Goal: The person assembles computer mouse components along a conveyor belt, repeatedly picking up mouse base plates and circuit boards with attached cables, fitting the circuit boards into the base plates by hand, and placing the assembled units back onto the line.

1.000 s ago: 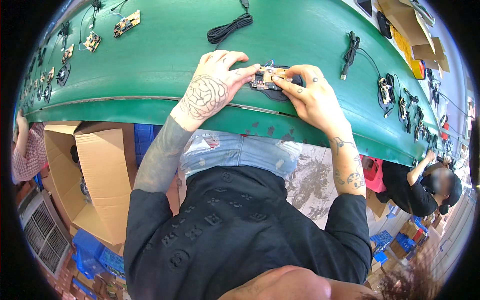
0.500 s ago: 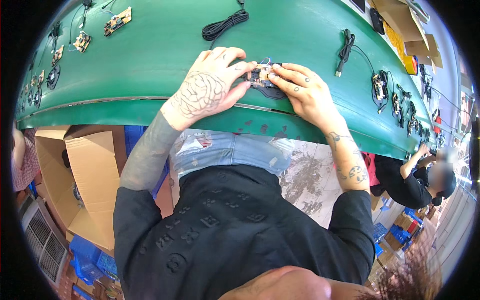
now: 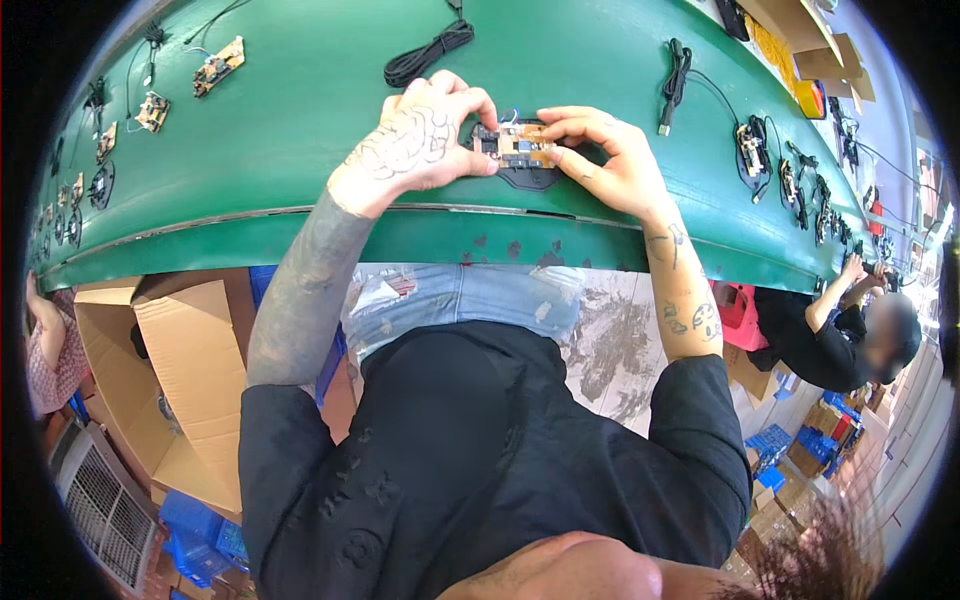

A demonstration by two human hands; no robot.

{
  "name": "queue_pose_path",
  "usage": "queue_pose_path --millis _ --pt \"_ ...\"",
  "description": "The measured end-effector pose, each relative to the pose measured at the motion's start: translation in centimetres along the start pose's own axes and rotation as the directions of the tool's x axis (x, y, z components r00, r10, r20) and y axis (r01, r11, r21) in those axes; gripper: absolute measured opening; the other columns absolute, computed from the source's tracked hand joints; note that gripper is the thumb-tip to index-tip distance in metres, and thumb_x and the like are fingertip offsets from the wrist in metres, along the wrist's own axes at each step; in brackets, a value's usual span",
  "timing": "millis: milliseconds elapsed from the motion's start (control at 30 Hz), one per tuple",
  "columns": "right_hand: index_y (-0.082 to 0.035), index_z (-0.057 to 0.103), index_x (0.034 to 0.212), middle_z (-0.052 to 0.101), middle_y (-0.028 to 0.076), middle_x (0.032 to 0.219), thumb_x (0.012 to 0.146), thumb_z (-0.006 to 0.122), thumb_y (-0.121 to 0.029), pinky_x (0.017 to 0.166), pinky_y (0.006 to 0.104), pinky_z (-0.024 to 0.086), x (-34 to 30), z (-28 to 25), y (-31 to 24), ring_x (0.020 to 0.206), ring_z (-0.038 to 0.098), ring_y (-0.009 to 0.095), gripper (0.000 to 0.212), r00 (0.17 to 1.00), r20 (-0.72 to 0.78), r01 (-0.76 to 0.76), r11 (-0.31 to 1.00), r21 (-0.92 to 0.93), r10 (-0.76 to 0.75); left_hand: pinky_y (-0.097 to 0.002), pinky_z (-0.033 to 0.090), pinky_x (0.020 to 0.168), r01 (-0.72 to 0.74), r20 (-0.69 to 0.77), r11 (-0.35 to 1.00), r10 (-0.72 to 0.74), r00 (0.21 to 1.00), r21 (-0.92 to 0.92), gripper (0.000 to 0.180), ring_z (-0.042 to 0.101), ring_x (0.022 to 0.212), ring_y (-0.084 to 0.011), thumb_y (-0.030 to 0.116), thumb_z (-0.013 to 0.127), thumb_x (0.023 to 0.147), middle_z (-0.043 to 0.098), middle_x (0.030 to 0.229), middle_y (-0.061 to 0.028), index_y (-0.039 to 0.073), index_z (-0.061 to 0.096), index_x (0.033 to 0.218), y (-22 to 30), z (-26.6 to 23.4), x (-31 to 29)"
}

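Note:
A small tan circuit board with dark components sits on a black plastic base, close to the front edge of the green bench. At the board's left end, my left hand pinches it between thumb and forefinger. My right hand holds the opposite end, its thumb low and its fingers curved over the far corner. Thin coloured wires stick up from the board's far side. Whether the board is seated in the base cannot be made out.
A coiled black cable lies beyond my hands, and a USB cable to the right. More boards with cables line the green bench on both sides. An open cardboard box stands below left. A co-worker sits at right.
My right fingers have drawn back from the board's top to its right end, uncovering more of it. The left hand stays at the left end. The whole view has shifted slightly.

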State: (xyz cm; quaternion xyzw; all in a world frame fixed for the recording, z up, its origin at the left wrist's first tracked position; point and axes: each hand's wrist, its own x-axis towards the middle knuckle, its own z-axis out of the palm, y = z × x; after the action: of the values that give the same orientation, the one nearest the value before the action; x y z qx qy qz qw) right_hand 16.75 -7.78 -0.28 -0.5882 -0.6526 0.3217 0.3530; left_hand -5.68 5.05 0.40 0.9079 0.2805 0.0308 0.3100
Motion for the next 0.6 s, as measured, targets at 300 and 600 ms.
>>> queue_pose_path --millis 300,600 --pt "-0.006 0.073 0.091 0.068 0.009 0.113 0.082 0.073 -0.018 0.083 0.0343 0.054 1.4 0.2 -1.5 0.094 0.068 0.026 0.015 0.992 0.011 -0.117 0.959 -0.258 0.124 -0.0422 0.043 0.096 -0.115 -0.206 0.993 0.105 0.973 -0.035 0.043 0.055 0.111 -0.0300 0.033 0.080 0.074 0.057 0.113 -0.0076 0.016 0.066 0.110 -0.5 1.7 -1.0" --pt "-0.006 0.072 0.091 0.068 0.008 0.111 0.082 0.072 -0.018 0.081 0.0351 0.054 0.9 0.4 -1.0 0.092 0.068 0.026 0.015 0.998 -0.001 -0.055 0.949 -0.310 0.058 -0.0416 0.044 0.091 -0.200 -0.379 0.979 0.202 0.903 0.046 0.023 0.056 0.103 -0.0277 0.019 0.073 0.081 0.058 0.108 -0.0071 0.008 0.064 0.099 -1.8 2.6 -3.4"
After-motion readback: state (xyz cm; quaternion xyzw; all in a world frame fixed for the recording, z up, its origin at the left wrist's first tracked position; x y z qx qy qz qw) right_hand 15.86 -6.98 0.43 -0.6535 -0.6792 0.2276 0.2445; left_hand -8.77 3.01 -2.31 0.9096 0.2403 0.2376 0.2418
